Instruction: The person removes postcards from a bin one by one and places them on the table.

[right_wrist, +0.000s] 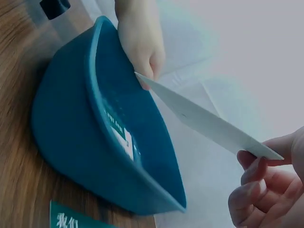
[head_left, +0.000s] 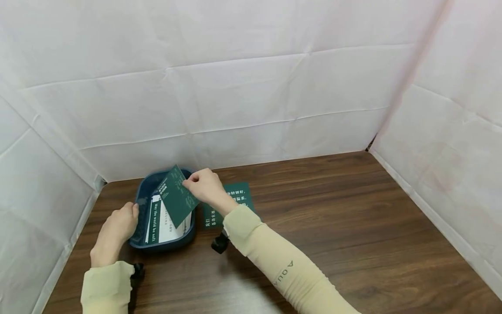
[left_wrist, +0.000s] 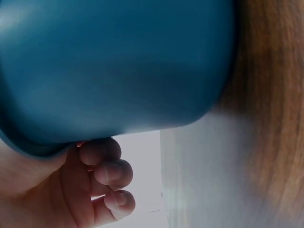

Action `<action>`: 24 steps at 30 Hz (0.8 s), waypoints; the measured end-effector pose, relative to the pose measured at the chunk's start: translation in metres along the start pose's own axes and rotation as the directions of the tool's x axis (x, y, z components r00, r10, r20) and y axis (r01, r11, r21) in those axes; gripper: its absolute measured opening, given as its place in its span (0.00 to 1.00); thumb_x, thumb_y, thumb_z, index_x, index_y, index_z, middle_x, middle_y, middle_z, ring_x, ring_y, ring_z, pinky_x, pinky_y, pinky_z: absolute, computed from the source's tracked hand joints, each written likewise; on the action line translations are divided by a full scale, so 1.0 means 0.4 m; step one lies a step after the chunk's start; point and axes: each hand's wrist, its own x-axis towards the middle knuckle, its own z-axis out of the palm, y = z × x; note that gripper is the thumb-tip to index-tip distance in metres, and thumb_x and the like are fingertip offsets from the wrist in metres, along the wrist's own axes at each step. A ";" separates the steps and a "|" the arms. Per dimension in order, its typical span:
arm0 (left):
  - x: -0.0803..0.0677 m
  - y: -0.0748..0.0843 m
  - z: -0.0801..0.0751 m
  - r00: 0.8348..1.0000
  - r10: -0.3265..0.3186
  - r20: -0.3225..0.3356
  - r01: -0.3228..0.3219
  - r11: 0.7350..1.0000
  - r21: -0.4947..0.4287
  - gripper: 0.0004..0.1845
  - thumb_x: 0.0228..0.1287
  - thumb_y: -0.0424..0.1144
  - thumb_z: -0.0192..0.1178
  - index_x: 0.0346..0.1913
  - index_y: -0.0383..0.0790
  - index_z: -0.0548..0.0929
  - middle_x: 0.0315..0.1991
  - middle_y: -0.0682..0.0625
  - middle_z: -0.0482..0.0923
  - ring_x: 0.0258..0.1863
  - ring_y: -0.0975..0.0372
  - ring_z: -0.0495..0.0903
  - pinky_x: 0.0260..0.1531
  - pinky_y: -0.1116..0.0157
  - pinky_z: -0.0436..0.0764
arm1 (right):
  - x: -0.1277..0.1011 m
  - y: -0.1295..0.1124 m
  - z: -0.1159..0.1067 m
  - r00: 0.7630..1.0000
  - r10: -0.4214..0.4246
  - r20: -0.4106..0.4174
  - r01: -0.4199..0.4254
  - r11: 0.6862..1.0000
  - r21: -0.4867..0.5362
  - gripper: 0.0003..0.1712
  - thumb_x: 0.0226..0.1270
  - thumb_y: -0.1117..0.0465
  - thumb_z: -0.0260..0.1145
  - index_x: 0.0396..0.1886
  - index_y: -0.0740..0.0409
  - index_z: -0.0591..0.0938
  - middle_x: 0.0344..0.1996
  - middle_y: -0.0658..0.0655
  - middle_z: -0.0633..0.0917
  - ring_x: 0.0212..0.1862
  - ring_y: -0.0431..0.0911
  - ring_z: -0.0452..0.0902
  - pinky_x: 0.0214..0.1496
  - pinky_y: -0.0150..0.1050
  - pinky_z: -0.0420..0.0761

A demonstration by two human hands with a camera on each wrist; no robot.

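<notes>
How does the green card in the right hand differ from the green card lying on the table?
The held card is pinched by the right hand and tilted above the blue tub; the table card lies flat on the wood beside the tub. The held card shows whole; the table card is partly hidden by the right forearm. Both are dark green with white print.

— How many green cards do you count?
— Three that show. One green card (head_left: 177, 196) is held up over the basin, one card (head_left: 164, 220) lies inside the basin with its white part showing, and one card (head_left: 235, 203) lies on the table, partly hidden by the right forearm.
— And basins?
— One blue basin (head_left: 146, 192), standing on the one wooden table (head_left: 333, 218).
— Hands?
— Two: the left hand (head_left: 117, 229) and the right hand (head_left: 205, 187).
— Anything else?
— Two small black wrist cameras, one black camera (head_left: 138, 271) under the left wrist, one camera (head_left: 219, 243) under the right.
</notes>
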 end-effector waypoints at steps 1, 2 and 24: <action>0.001 0.000 0.000 1.000 0.002 -0.002 -0.002 1.000 0.000 0.25 0.80 0.43 0.31 0.53 0.20 0.67 0.45 0.20 0.72 0.44 0.30 0.75 0.40 0.39 0.73 | -0.003 0.009 -0.009 1.000 0.010 -0.009 -0.010 1.000 0.015 0.21 0.72 0.53 0.63 0.16 0.50 0.81 0.13 0.48 0.70 0.16 0.41 0.61 0.23 0.36 0.64; 0.001 0.000 0.000 1.000 0.005 -0.004 -0.005 1.000 0.002 0.25 0.80 0.42 0.31 0.53 0.20 0.67 0.45 0.20 0.72 0.44 0.30 0.75 0.40 0.39 0.73 | -0.006 0.019 -0.018 1.000 0.014 -0.013 -0.014 1.000 0.026 0.18 0.71 0.52 0.63 0.20 0.49 0.83 0.15 0.48 0.73 0.18 0.41 0.62 0.24 0.37 0.65; -0.011 -0.008 -0.009 1.000 -0.011 0.022 0.011 1.000 -0.001 0.27 0.80 0.44 0.29 0.56 0.18 0.66 0.48 0.19 0.71 0.46 0.29 0.74 0.42 0.39 0.73 | -0.099 0.245 -0.174 0.968 0.209 -0.138 -0.141 0.909 0.391 0.10 0.71 0.58 0.64 0.36 0.60 0.85 0.20 0.52 0.77 0.18 0.42 0.65 0.22 0.37 0.68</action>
